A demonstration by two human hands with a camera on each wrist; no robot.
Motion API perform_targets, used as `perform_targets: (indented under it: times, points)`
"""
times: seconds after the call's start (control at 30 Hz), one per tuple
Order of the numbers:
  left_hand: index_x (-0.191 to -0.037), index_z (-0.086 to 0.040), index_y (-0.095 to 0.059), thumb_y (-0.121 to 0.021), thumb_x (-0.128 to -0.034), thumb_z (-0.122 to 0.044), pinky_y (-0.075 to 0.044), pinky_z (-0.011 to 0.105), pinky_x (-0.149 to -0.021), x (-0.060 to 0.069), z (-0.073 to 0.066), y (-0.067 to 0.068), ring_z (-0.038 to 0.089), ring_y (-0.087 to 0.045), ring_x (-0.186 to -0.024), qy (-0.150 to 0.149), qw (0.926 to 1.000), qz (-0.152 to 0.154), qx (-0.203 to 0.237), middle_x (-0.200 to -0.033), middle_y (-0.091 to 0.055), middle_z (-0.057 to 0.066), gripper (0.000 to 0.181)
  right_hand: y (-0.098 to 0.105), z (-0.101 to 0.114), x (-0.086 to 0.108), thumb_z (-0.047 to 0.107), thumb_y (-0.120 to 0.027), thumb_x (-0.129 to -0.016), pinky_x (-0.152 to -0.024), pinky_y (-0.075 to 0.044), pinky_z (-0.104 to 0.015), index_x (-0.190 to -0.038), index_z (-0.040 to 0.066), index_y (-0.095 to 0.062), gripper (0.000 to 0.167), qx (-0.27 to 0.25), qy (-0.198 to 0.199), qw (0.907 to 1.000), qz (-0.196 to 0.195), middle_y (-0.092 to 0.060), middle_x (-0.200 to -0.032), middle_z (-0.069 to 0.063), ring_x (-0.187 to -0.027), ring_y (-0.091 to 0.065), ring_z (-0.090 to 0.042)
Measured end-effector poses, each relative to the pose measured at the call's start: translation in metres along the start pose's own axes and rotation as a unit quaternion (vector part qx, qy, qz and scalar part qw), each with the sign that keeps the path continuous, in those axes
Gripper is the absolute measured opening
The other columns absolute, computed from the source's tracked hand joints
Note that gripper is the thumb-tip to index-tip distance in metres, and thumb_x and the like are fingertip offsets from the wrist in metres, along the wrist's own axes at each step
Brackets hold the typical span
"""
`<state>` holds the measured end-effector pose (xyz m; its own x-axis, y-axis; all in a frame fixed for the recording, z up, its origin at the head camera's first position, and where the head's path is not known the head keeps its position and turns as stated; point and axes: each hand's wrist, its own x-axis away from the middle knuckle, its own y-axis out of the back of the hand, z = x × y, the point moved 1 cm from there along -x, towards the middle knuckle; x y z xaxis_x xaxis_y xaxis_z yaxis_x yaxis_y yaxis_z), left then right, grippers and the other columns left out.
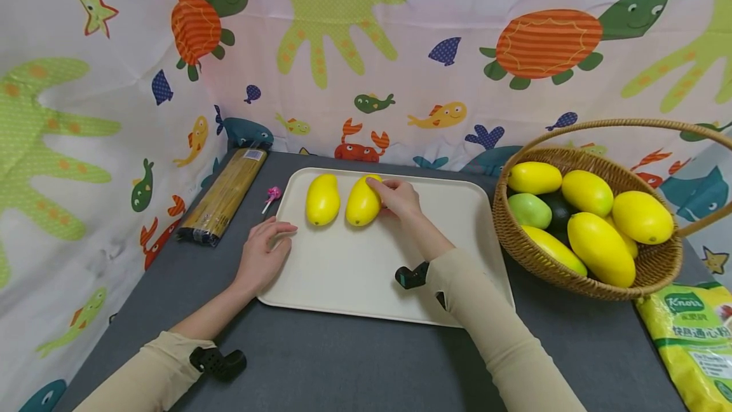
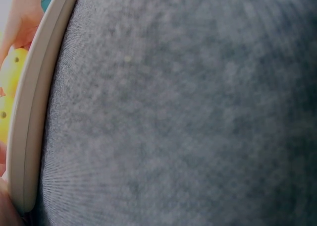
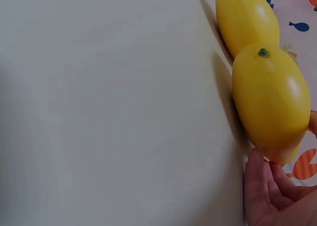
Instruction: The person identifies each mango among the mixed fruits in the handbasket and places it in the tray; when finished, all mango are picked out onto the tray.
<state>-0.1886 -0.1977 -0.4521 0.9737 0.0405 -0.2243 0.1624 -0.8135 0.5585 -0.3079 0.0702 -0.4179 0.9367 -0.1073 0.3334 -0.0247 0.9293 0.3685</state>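
Two yellow mangoes lie side by side on a cream tray (image 1: 366, 278), toward its back left. My right hand (image 1: 400, 199) holds the right mango (image 1: 362, 205) at its far end and right side; in the right wrist view, fingers (image 3: 256, 179) touch the lower end of that mango (image 3: 270, 97). The left mango (image 1: 323, 201) lies a small gap away, untouched. My left hand (image 1: 265, 253) rests at the tray's left edge, fingers extended and holding nothing. The left wrist view shows mostly grey tabletop (image 2: 183, 107) and the tray rim (image 2: 34, 102).
A wicker basket (image 1: 532, 272) of several yellow mangoes, a green fruit (image 1: 529, 211) and a dark one (image 1: 556, 213) stands right of the tray. A yellow Knorr packet (image 1: 689, 342) lies at front right. At left are a pink lollipop (image 1: 273, 194) and a long brown package (image 1: 225, 192).
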Motion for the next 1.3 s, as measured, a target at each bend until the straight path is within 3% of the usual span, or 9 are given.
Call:
perform_targets:
  times: [0.23,0.9,1.3]
  points:
    - [-0.11,-0.006,-0.071,-0.061,-0.0908,-0.003,-0.02,0.055,-0.112,0.0,0.0,0.0,0.028,-0.033,-0.138,-0.001,1.0,0.002,-0.001,-0.119,-0.065,0.011,0.022,0.001,-0.002,-0.004,0.062,-0.065,-0.083,-0.067,-0.053,-0.022,-0.128,0.011,-0.057,0.069,0.03,-0.001,0.9995,0.01,-0.057,-0.118,-0.008,-0.087,-0.057,-0.021]
    - [-0.111,-0.005,-0.07,-0.06,-0.0912,-0.003,-0.018,0.055,-0.113,-0.001,0.0,0.0,0.028,-0.032,-0.139,0.003,1.0,0.007,-0.004,-0.121,-0.064,0.011,0.022,0.011,-0.001,0.0,0.06,-0.063,-0.086,-0.074,-0.055,-0.025,-0.132,0.011,-0.056,0.068,0.042,0.015,0.998,0.044,-0.056,-0.12,-0.009,-0.088,-0.058,-0.024]
    - [-0.11,-0.006,-0.071,-0.061,-0.0909,-0.003,-0.02,0.055,-0.112,0.0,0.001,-0.001,0.029,-0.033,-0.138,-0.002,1.0,0.001,-0.004,-0.119,-0.064,0.012,0.021,0.034,0.002,0.025,0.05,-0.061,-0.092,-0.079,-0.054,-0.028,-0.139,0.011,-0.047,0.063,0.047,0.037,0.9961,0.065,-0.055,-0.128,-0.008,-0.096,-0.058,-0.025]
